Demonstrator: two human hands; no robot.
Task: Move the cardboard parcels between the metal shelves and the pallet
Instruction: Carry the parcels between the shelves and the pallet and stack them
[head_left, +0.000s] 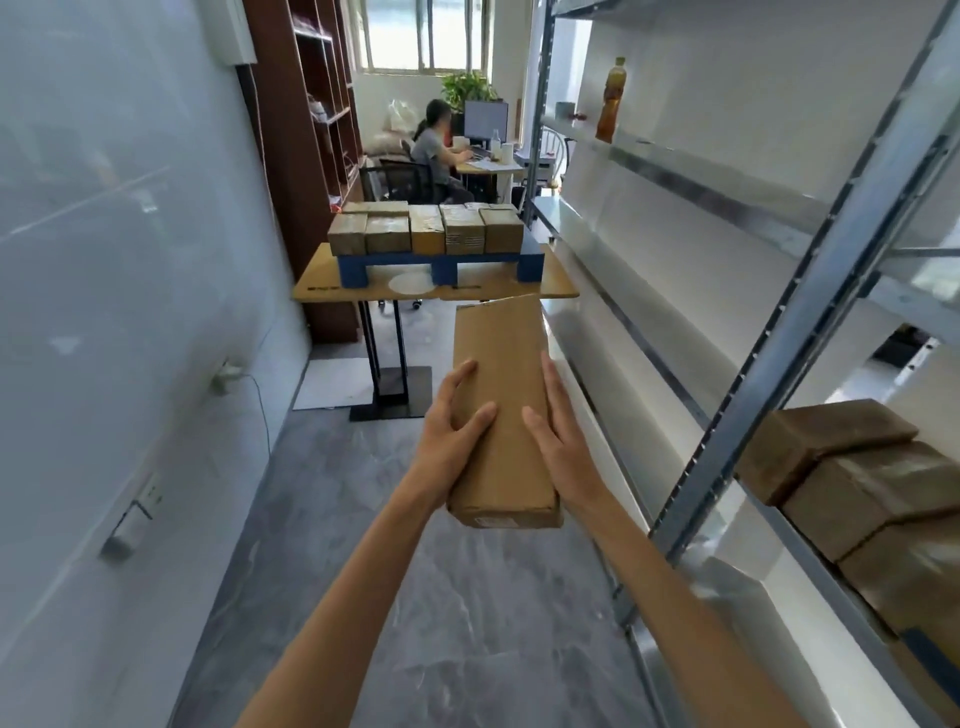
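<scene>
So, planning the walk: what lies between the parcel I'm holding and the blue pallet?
In the head view: bare grey floor ahead of the parcel, then the front strip of the wooden table that the pallet sits on.

Grey marbled floor (467, 649); pale wall (104, 260); bright window (421, 31); brown bookcase (306, 130), perhaps wooden.

1. A long parcel (501, 410) is held at centre, with the left hand (452, 431) on its left side and the right hand (563, 441) on its right.
2. Ahead stands a table (322, 286); on it sits a pallet (395, 262) carrying a row of parcels (426, 231).
3. Metal shelves (810, 322) run along the right, with shelf parcels (852, 467) side by side nearby and a bottle (612, 101) higher and farther.
4. Behind the table sits a person (434, 150).
</scene>
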